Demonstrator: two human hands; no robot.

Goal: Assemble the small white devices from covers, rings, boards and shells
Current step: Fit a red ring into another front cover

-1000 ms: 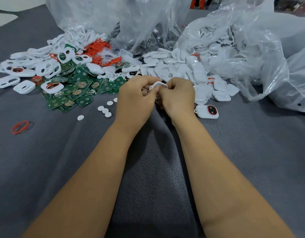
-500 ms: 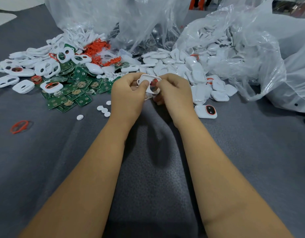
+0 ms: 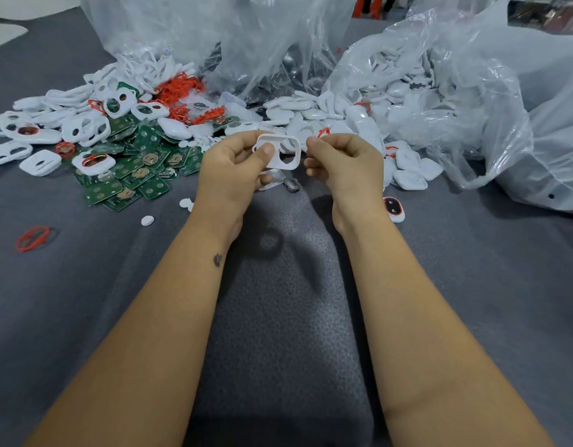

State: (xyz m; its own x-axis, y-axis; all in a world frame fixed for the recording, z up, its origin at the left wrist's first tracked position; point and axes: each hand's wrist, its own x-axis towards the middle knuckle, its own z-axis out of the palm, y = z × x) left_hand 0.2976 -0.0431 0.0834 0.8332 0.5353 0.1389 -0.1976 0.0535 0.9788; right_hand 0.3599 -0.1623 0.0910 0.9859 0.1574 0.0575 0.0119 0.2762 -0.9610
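Cover (image 3: 280,151): white frame with two openings, held up above the table, centre of view, between the two hands.
Left hand (image 3: 228,171): its grip is closed on the cover, thumb pressed on the cover's near left edge, fingers curled behind it.
Right hand (image 3: 346,166): its grip pinches a thin red ring (image 3: 323,132) that sticks up at 12 o'clock from the fingertips; just beside the cover's right edge, whether touching cannot be told.
Boards (image 3: 135,171): green heap at 9 o'clock from the hands, flat on the table.
More covers (image 3: 39,130): white pile at 10 o'clock, some with red rings fitted.
Loose rings (image 3: 178,88): red tangle at 11 o'clock.
Shells (image 3: 388,101): white pile at 1 o'clock, spilling from a clear plastic bag (image 3: 472,91).
Finished device (image 3: 393,208): white with red-rimmed dark window, just right of the right wrist.
Single ring (image 3: 32,237): red, alone at 8 o'clock.
Table (image 3: 488,285): grey cloth surface.
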